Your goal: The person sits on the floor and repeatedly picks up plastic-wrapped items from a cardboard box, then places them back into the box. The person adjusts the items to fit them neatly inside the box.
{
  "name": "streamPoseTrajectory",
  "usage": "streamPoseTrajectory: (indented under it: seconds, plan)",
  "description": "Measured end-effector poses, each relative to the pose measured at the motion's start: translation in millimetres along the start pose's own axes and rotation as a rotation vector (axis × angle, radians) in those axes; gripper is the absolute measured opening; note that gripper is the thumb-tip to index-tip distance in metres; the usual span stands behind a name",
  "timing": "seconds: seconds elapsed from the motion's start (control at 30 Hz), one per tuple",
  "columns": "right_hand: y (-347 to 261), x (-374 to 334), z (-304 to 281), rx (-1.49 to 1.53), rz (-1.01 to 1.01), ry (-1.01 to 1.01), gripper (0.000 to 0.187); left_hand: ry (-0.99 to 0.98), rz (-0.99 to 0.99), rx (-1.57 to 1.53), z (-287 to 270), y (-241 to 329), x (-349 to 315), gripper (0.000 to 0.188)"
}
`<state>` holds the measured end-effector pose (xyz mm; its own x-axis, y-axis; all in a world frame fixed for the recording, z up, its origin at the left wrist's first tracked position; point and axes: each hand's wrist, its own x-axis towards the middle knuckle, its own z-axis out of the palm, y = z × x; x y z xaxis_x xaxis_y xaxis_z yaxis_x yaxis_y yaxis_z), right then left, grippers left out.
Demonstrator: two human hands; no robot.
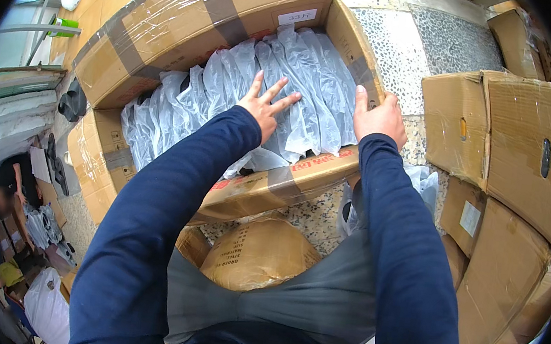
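Note:
A large open cardboard box [346, 42] with brown tape lies in front of me. Rows of clear plastic bags [222, 76] fill it, packed side by side. Dark patches show through some of them, but I cannot make out the contents. My left hand [263, 109] rests over the bags right of the middle, fingers spread and holding nothing. On the box's right wall, my right hand [383, 121] grips the edge, thumb on the inner side and fingers over the outside.
Cardboard cartons [528, 131] are stacked on the right. A bulging brown taped package [260, 254] sits between my legs. More plastic-bagged items [425, 184] lie beside my right forearm. At far left, a person [16, 175] bends near other bagged items, with a white sack [46, 309] closer to me.

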<state>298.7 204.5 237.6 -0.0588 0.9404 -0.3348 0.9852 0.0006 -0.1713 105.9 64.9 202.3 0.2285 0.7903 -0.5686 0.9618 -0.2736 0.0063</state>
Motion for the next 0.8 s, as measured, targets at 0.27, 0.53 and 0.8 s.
streamPoseTrajectory:
  seconds: [0.27, 0.53, 0.8]
  plan:
    - [2, 0, 0, 0.02, -0.042, 0.052, 0.073, -0.022, -0.003, 0.005, -13, 0, 21, 0.023]
    - [0, 1, -3, 0.054, -0.006, 0.02, 0.075, 0.029, 0.02, -0.035, -32, -5, 34, 0.037]
    - [1, 1, 1, 0.091, -0.012, 0.063, 0.074, 0.141, -0.253, -0.208, -58, 23, 85, 0.048]
